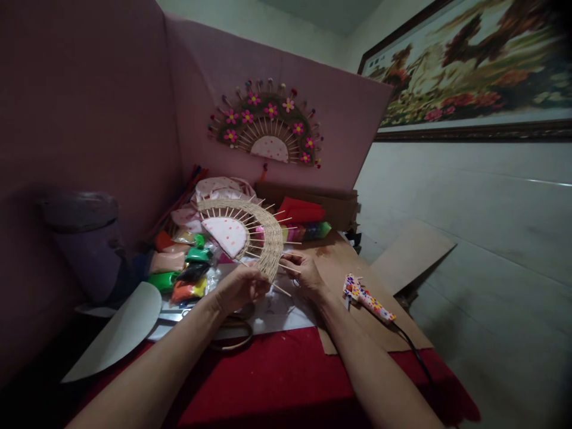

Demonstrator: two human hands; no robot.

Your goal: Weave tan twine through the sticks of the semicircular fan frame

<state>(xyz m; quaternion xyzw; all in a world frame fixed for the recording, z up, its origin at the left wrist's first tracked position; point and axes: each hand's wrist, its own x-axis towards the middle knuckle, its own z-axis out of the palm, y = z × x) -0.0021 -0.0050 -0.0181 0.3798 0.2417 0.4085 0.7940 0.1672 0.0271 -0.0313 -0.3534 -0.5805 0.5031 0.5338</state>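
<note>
A half-round fan (273, 238) made of thin sticks and woven twine hangs tilted above the table, its centre covered by a white half-disc with pink dots (226, 235). My left hand (248, 287) is closed around the fan's lower end, thumb on the twine band. At the band's right edge, my right hand (304, 273) pinches near the tip of one of the sticks; whether it also holds a bit of twine is too small to tell. Below my left wrist lie large scissors (232, 335), partly hidden by the forearm.
Colourful clay packets (190, 262) lie left of the fan. A flower-patterned glue gun (367, 299) with a black cord rests on cardboard (333, 333) at right. A finished flowered fan (268, 122) is on the pink panel behind. A pale half-disc (120, 333) sits at left.
</note>
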